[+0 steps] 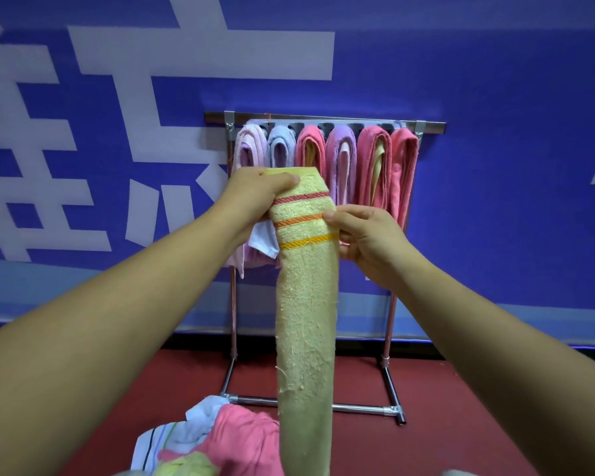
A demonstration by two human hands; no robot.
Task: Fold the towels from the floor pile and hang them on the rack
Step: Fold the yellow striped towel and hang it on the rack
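The yellow striped towel [305,304] hangs in a long narrow fold down the middle of my view, from just above centre to 6 o'clock. It is held up in front of the rack [323,117] and is not yet on it. My left hand [255,197] grips its top end at about 11 o'clock from centre, with the fingers curled behind and the thumb laid over the top hem. My right hand [368,243] pinches the right edge at the orange stripe, thumb in front, fingers close together and tucked behind the cloth.

To do this well, I would keep the edges stacked, lift the top end over the bar at 12 o'clock, and let both halves drop evenly — a loose pinch would likely let the fold slide open.

Six folded towels [375,166] already hang side by side on the bar. I cannot tell whether a free slot sits behind my towel. The floor pile [220,441] lies at 7 o'clock on the red floor [461,424], near the rack's base.
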